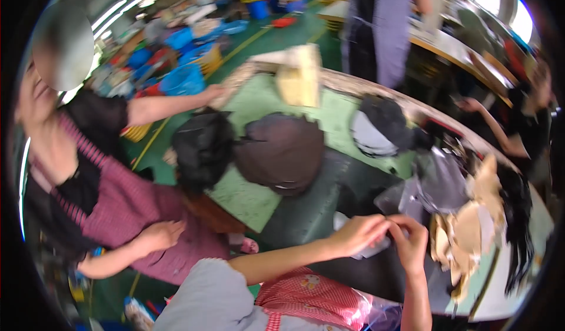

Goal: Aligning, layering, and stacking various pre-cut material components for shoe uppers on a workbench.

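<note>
Over the dark mat (306, 213), my left hand (362, 235) and my right hand (411, 237) meet at the fingertips. Both are closed in a pinch; whatever sits between the fingers is too small or blurred to make out. Just under them is a pale, translucent piece (372, 250), and I cannot tell whether the hands touch it. Closest to my right hand lie several beige flat cut pieces (465, 234), with a crumpled clear plastic bag (438, 178) behind them. Long black strips (518, 231) hang at the far right.
On the green tabletop (247, 198) rest a dark brown stack (279, 151), a black bundle (203, 148), a black-and-white pile (379, 128) and a yellowish block (298, 78). A co-worker in a maroon apron (147, 213) stands at the left, one hand at the table edge. Other people are beyond.
</note>
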The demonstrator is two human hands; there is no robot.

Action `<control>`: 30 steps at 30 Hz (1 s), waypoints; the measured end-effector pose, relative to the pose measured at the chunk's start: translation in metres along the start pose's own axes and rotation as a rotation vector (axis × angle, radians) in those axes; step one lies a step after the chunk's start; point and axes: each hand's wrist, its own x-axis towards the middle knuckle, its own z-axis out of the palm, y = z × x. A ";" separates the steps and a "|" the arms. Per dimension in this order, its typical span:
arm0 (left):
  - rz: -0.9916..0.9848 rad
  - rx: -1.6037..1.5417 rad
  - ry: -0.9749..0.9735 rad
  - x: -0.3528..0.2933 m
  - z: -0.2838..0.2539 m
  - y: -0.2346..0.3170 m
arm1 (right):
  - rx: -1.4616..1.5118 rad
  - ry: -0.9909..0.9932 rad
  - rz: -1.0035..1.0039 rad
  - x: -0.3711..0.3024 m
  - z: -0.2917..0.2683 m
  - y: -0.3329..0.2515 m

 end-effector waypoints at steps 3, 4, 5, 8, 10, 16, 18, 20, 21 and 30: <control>0.011 0.117 0.038 -0.007 -0.001 0.001 | 0.094 0.009 0.140 -0.015 0.002 0.003; -0.003 0.168 0.055 -0.010 0.001 0.004 | 0.120 -0.005 0.138 -0.019 0.003 -0.004; -0.020 0.223 0.073 -0.012 0.001 0.005 | 0.150 -0.019 0.135 -0.021 0.006 -0.007; 0.225 0.384 0.180 -0.012 0.008 -0.006 | 0.154 0.037 0.078 -0.028 0.007 0.003; 0.193 0.414 0.175 -0.019 0.008 -0.004 | 0.264 -0.113 0.105 -0.034 -0.002 0.002; 0.246 0.420 0.199 -0.020 0.016 -0.023 | 0.129 -0.081 0.093 -0.031 0.006 -0.036; 0.248 0.464 0.197 -0.021 0.017 -0.021 | -0.046 -0.044 0.083 -0.028 0.010 -0.042; 0.232 0.495 0.189 -0.020 0.018 -0.019 | -0.227 -0.020 -0.025 -0.027 0.012 -0.048; 0.235 0.489 0.186 -0.019 0.017 -0.019 | -0.405 -0.003 -0.135 -0.027 0.013 -0.050; -0.133 -0.289 -0.194 -0.020 -0.009 -0.021 | 0.117 -0.147 0.212 -0.014 0.000 -0.019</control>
